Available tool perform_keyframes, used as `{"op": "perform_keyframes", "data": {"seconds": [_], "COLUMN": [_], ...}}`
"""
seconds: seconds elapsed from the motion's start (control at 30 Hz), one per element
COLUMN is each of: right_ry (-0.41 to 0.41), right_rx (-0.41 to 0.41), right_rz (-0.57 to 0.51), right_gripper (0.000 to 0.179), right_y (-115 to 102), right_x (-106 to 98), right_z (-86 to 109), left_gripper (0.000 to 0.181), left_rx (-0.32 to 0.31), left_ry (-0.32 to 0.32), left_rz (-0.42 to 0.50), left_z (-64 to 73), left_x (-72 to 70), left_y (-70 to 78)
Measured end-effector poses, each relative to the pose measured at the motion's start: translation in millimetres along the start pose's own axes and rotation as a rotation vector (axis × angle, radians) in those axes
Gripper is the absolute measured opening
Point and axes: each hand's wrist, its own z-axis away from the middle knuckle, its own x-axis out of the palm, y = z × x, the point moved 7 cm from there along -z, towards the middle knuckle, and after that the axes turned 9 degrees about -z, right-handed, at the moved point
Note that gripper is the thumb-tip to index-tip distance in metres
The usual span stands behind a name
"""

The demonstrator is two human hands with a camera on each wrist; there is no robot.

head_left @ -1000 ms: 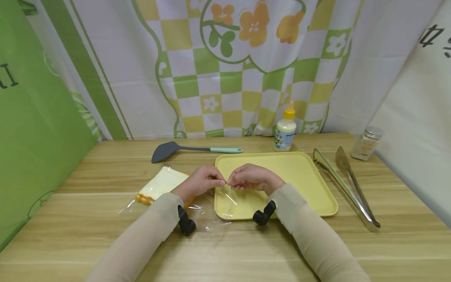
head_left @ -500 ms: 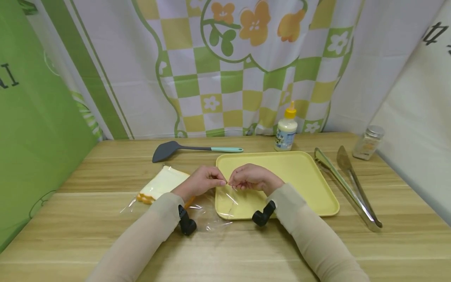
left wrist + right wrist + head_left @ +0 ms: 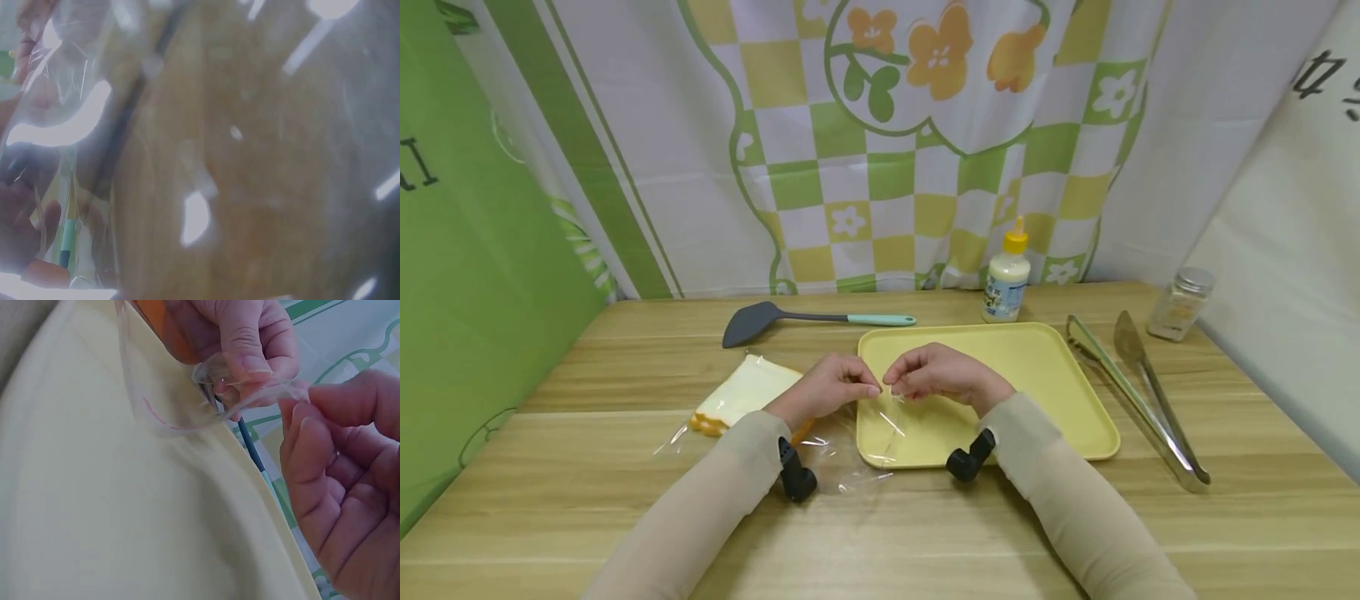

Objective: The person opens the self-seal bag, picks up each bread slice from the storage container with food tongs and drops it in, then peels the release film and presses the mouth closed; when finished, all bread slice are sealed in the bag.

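White bread slices [image 3: 751, 388] with brown crusts lie in a clear plastic bag [image 3: 838, 457], left of the yellow tray. My left hand [image 3: 829, 383] pinches the bag's edge between thumb and fingers over the tray's left rim; its forearm side covers part of the bread. Close beside it, my right hand [image 3: 943, 377] pinches the same film at thumb and forefinger. The right wrist view shows the film [image 3: 240, 406] stretched between the fingertips of both hands, with a thin red line along it. In the left wrist view, glossy film [image 3: 250, 156] fills most of the picture.
The yellow tray [image 3: 1022, 400] lies under the right hand. Behind are a dark turner [image 3: 756, 321] with a mint handle and a yellow-capped squeeze bottle [image 3: 1007, 279]. To the right lie metal tongs [image 3: 1138, 392] and a shaker jar [image 3: 1182, 305] with a metal lid.
My right hand has shifted slightly right, and its fingers have changed position at the film's edge. My left hand and the bread stay in place.
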Motion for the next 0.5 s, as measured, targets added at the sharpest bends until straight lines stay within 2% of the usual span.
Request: {"op": "perform_keyframes", "data": {"seconds": [0.23, 0.5], "right_ry": [-0.046, 0.03], "right_rx": [-0.021, 0.021], "right_rz": [0.087, 0.193], "right_gripper": [0.032, 0.01], "right_y": [-5.4, -1.0], "right_x": [2.2, 4.9], "right_z": [2.8, -0.2], "left_gripper": [0.009, 0.011], "left_rx": [-0.005, -0.016], "left_ry": [-0.004, -0.01], "left_rz": [0.014, 0.028], "left_z": [-0.1, 1.3], "left_x": [-0.1, -0.5], "left_y": [-0.6, 0.8]}}
